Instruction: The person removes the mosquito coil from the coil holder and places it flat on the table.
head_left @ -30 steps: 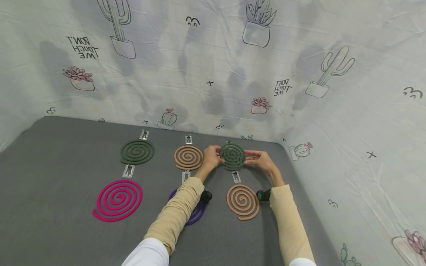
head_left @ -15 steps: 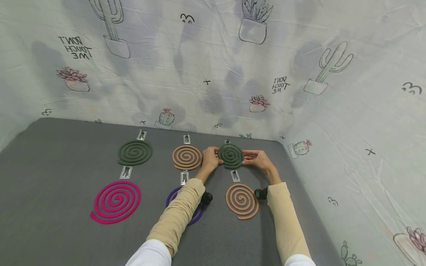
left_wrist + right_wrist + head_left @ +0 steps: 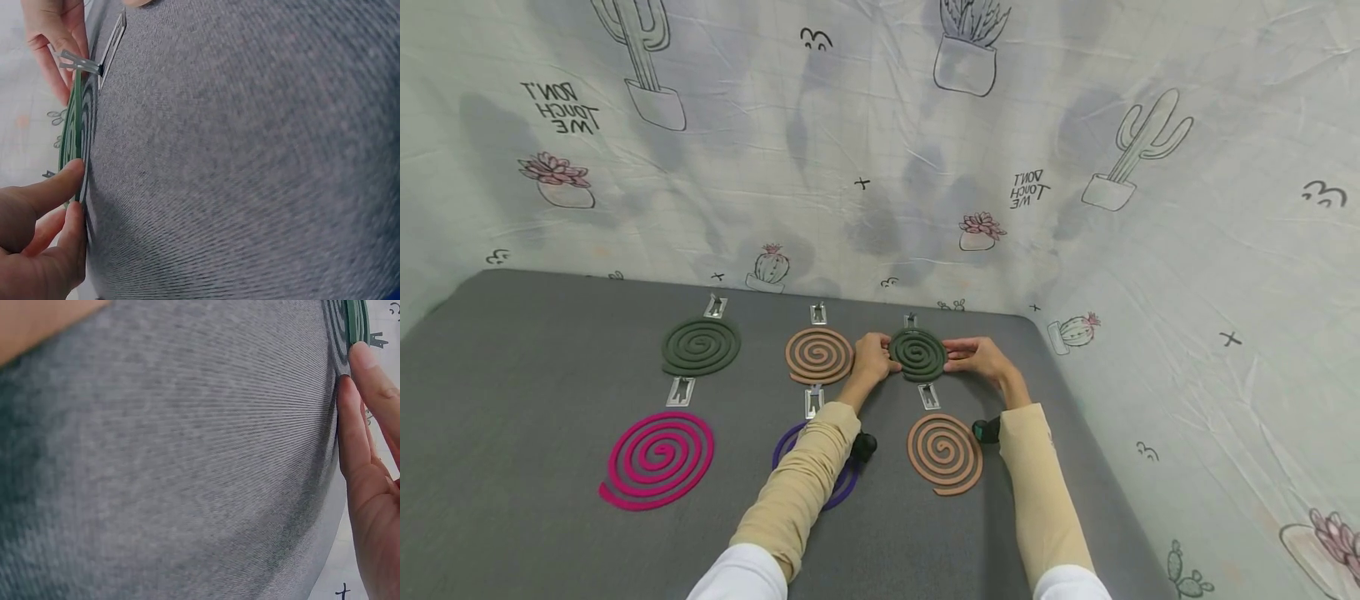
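A dark green mosquito coil [image 3: 917, 354] lies between both hands at the back right of the grey table. My left hand [image 3: 872, 357] pinches its left edge; in the left wrist view, thumb and fingers [image 3: 74, 170] take the rim. From the other side my right hand [image 3: 985, 360] pinches the right edge, the thumb over the coil and a finger beneath in the right wrist view. A narrow shadow shows under the coil. One metal coil stand [image 3: 928, 396] with raised prongs sits just in front of it, another stand [image 3: 911, 321] just behind.
A tan coil [image 3: 818, 356] lies left of my left hand, another green coil [image 3: 700, 346] farther left. In front are a pink coil [image 3: 658, 460], a purple coil [image 3: 847, 487] partly under my left sleeve, and a tan coil [image 3: 945, 454]. Patterned cloth [image 3: 880, 167] stands behind.
The green coil has sunk slightly toward the table with both hands still gripping it. The head view has shifted a little; the other coils lie as before.
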Demonstrator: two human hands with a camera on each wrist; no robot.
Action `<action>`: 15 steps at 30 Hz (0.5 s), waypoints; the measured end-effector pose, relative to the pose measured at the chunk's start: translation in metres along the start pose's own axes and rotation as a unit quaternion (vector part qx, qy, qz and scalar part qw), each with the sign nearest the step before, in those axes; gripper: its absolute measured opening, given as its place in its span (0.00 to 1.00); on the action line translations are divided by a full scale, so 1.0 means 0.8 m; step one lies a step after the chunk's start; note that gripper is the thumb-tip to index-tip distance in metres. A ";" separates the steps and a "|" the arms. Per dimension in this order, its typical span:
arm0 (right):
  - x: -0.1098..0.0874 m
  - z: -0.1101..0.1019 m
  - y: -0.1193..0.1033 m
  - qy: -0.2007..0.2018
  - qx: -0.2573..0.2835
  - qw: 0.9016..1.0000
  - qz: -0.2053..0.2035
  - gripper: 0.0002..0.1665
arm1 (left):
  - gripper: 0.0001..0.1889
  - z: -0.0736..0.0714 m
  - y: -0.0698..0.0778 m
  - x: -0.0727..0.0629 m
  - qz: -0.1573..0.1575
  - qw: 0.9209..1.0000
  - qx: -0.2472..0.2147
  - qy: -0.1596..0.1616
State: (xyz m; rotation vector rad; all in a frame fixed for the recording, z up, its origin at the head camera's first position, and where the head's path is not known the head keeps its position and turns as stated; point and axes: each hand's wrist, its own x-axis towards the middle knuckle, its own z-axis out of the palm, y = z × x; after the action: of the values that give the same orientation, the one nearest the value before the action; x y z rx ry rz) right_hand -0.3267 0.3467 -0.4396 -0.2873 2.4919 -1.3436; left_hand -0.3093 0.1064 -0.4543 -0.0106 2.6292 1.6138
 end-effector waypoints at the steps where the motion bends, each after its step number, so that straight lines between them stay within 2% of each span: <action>1: 0.000 0.000 -0.001 0.001 -0.003 1.000 0.003 0.31 | 0.30 0.000 0.000 0.000 -0.002 1.000 -0.001 -0.004; 6: 0.000 0.003 -0.005 0.001 -0.010 1.000 0.015 0.31 | 0.29 -0.003 -0.003 0.002 -0.009 1.000 -0.002 -0.014; 15: 0.005 0.007 -0.011 0.008 -0.024 0.999 0.036 0.31 | 0.30 -0.003 -0.005 0.005 -0.011 1.000 -0.010 -0.015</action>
State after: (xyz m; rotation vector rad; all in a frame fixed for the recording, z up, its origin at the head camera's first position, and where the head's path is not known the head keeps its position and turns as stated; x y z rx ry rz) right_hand -0.3280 0.3361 -0.4359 -0.1973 2.5250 -1.2646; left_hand -0.3129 0.1024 -0.4574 -0.0155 2.5822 1.6198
